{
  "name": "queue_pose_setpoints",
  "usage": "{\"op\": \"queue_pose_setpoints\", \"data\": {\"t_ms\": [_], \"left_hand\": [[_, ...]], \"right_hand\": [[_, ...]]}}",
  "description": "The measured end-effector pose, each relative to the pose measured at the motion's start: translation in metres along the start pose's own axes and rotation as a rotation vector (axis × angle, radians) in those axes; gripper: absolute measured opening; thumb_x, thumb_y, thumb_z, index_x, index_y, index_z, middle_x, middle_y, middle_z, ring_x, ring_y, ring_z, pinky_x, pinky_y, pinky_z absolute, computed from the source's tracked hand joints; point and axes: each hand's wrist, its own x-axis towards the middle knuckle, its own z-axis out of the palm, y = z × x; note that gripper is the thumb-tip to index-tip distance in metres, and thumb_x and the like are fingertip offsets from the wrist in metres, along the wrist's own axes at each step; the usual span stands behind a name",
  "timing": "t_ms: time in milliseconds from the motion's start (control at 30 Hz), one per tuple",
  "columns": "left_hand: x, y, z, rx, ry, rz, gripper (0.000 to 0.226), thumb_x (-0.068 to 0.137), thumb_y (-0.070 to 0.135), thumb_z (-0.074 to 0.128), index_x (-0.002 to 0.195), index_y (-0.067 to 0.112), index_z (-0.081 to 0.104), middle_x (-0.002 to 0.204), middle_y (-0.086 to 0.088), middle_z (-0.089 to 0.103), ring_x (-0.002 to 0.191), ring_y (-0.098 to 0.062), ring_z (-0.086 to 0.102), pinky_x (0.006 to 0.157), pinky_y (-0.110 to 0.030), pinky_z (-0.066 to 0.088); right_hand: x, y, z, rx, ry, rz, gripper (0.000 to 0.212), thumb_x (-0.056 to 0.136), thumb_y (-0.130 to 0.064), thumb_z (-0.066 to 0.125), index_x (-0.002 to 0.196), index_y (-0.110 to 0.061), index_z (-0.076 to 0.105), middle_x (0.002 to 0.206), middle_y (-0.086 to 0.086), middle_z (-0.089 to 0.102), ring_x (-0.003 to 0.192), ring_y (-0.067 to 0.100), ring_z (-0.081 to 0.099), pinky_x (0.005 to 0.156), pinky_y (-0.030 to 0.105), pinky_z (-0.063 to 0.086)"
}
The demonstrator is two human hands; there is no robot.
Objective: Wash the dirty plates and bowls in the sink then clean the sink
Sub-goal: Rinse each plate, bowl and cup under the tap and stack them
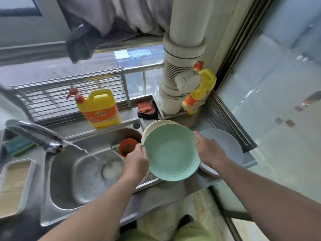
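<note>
Both forearms reach in from the near edge of the steel counter (173, 190), and between them they carry a green bowl (171, 153) tilted toward the camera, above the sink's right rim. Left hand (137, 161) grips the bowl's left edge with curled fingers; right hand (209, 150) holds the right edge, thumb over the rim and fingers wrapped behind. A cream bowl (152, 126) sits right behind the green one, its rim showing at the upper left; whether the hands hold it too cannot be told. Just right of the bowls, a pale grey plate (227, 145) lies on the counter, partly hidden by the right wrist.

At the sink's (73, 186) back right corner stands a small orange cup (126, 146), close to the left fingers. Water runs from the faucet (34, 134) at the left rim in a thin stream toward the foamy drain (112, 169). A green sponge (19, 145) lies behind the faucet, and a white tray (14, 186) rests along the counter's left edge.

Along the back ledge stand a yellow detergent jug (100, 108), an orange cloth (146, 108) and, beside the white drain pipe (180, 66), a second yellow bottle (201, 94).
</note>
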Motion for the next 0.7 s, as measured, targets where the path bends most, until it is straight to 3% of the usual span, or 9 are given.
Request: {"op": "queue_pose_setpoints", "data": {"t_ms": [100,200,300,400,500,600,700], "left_hand": [[0.003,0.056,0.051,-0.023,-0.058,0.099,0.042,0.111,0.021,0.035,0.15,0.023,0.049,0.134,-0.013,0.066,0.12,-0.035,0.06,0.101,-0.042,0.045],[0.0,0.104,0.093,0.1,-0.08,0.153,0.037,0.111,0.022,0.03,0.142,0.025,0.05,0.131,-0.007,0.067,0.116,-0.031,0.061,0.095,-0.044,0.047],[0.003,0.127,0.128,0.204,-0.104,0.165,0.039,0.112,0.021,0.027,0.146,0.025,0.044,0.125,-0.008,0.068,0.109,-0.03,0.061,0.084,-0.042,0.044],[0.012,0.133,0.154,0.195,-0.111,0.143,0.037,0.112,0.023,0.026,0.146,0.028,0.041,0.121,-0.012,0.069,0.104,-0.033,0.061,0.082,-0.042,0.045],[0.019,0.135,0.173,0.218,-0.135,0.142,0.039,0.113,0.026,0.029,0.15,0.025,0.04,0.124,-0.015,0.069,0.111,-0.037,0.063,0.087,-0.044,0.048],[0.02,0.131,0.185,0.265,-0.163,0.167,0.037,0.113,0.026,0.031,0.147,0.018,0.041,0.115,-0.019,0.069,0.098,-0.037,0.061,0.081,-0.043,0.049],[0.02,0.123,0.186,0.245,-0.178,0.153,0.037,0.112,0.026,0.03,0.145,0.019,0.044,0.115,-0.018,0.07,0.1,-0.037,0.062,0.084,-0.046,0.051]], "right_hand": [[0.005,0.073,-0.016,0.026,0.094,0.063,0.041,0.112,-0.038,0.024,0.151,-0.044,0.035,0.1,0.014,0.071,0.092,0.038,0.066,0.079,0.048,0.053],[0.012,0.133,-0.02,0.041,0.107,0.142,0.037,0.112,-0.036,0.023,0.145,-0.044,0.038,0.094,0.016,0.07,0.086,0.039,0.067,0.076,0.049,0.053],[0.018,0.173,-0.018,0.051,0.096,0.24,0.029,0.111,-0.035,0.023,0.129,-0.038,0.045,0.081,0.007,0.06,0.077,0.035,0.06,0.076,0.05,0.054],[0.027,0.196,-0.012,0.048,0.079,0.249,0.026,0.111,-0.032,0.025,0.121,-0.033,0.049,0.071,0.0,0.052,0.073,0.034,0.056,0.068,0.044,0.047],[0.033,0.211,-0.008,0.028,0.066,0.261,0.025,0.111,-0.033,0.024,0.124,-0.034,0.046,0.071,-0.002,0.049,0.075,0.033,0.055,0.067,0.042,0.044],[0.035,0.22,-0.006,0.003,0.041,0.274,0.022,0.111,-0.037,0.025,0.126,-0.036,0.041,0.073,0.001,0.05,0.077,0.033,0.055,0.069,0.041,0.045],[0.035,0.219,-0.009,-0.089,0.028,0.26,0.02,0.11,-0.037,0.027,0.123,-0.032,0.042,0.08,0.006,0.055,0.077,0.034,0.056,0.067,0.041,0.046]]}}
